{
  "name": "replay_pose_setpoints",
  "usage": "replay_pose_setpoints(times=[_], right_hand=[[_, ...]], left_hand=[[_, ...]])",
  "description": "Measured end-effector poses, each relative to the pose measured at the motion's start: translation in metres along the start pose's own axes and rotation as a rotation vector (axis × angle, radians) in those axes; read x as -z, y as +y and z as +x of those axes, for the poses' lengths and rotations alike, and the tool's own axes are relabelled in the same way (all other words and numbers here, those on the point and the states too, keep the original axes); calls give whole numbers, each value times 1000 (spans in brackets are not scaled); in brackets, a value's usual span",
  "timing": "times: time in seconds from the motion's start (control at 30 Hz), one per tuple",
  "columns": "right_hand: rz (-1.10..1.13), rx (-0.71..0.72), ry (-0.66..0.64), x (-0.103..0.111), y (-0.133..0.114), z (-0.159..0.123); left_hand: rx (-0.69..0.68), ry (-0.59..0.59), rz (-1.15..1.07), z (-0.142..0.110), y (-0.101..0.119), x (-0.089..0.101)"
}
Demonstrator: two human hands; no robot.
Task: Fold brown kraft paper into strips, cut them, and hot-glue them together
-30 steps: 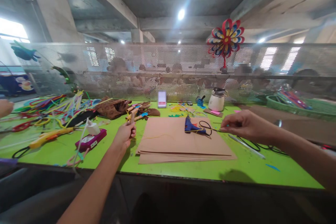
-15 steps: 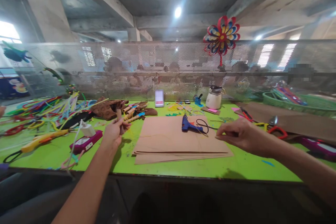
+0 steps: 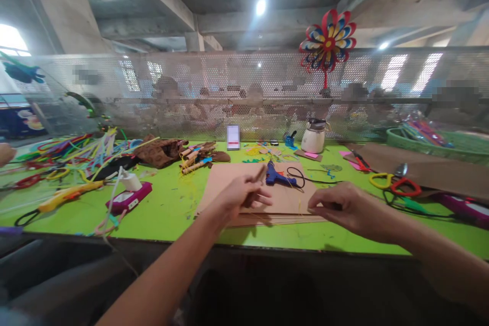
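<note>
My left hand (image 3: pixel 244 194) is over the brown paper sheets (image 3: pixel 221 178). Its thumb and forefinger close on a thin brown stick-like piece (image 3: pixel 261 173), whose kind I cannot make out, while the other fingers stretch forward. To its right, my right hand (image 3: pixel 344 209) is pinched at the sheets' right edge. A fine yellow thread (image 3: pixel 300 205) hangs by its fingertips. Just behind my hands, a blue glue gun (image 3: pixel 278 177) lies on the sheets with its black cord looping right. Small tan rolls (image 3: pixel 196 159) with yellow thread and blue bits lie at the back left.
A purple power strip (image 3: pixel 130 198), a yellow-handled tool (image 3: pixel 71 196) and colourful strips (image 3: pixel 99 147) lie left. Scissors (image 3: pixel 405 187) and a green basket (image 3: pixel 439 145) stand right. A white jug (image 3: pixel 313 137) and a phone (image 3: pixel 233 137) stand before the mesh screen. Another person's hand (image 3: pixel 5 154) shows far left.
My left hand has swung right from beside the tan rolls to over the paper, close to my right hand. My right hand stays pinched and is slightly lower. The view has shifted a little.
</note>
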State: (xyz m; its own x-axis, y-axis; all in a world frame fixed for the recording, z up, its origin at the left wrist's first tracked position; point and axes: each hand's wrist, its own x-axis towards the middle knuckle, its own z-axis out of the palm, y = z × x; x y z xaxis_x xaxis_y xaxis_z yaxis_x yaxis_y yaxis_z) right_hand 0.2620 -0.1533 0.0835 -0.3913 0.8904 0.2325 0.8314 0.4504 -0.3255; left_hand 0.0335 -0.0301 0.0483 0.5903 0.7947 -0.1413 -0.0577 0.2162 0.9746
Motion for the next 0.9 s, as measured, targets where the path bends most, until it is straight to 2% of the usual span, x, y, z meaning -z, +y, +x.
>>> replay_pose_setpoints(times=[0.1,0.17,0.23,0.33,0.43,0.53,0.6,0.67,0.77,0.9], right_hand=[[10,55,-13,-10,-6,2],[34,79,-27,-18,-8,2],[48,61,-46,-24,-5,0],[53,-16,-55,-26,7,-8],[28,-92,-6,-23,25,-17],[0,-153,-13,-23,38,-24],[2,-150,-83,-26,40,-25],[15,-118,-149,-30,38,-21],[71,-117,-119,-30,33,-1],[147,-196,145,-27,29,53]], left_hand=[[112,-201,-200,19,-15,-37],[98,-248,-278,27,-17,-50],[81,-222,-313,32,-16,-51],[23,-104,-301,31,-14,-37],[-50,18,-244,25,-7,-10],[-113,76,-213,16,13,18],[-214,121,-235,10,31,33],[-258,139,-258,6,47,43],[-261,88,-230,5,55,43],[-231,-82,-109,4,49,25]])
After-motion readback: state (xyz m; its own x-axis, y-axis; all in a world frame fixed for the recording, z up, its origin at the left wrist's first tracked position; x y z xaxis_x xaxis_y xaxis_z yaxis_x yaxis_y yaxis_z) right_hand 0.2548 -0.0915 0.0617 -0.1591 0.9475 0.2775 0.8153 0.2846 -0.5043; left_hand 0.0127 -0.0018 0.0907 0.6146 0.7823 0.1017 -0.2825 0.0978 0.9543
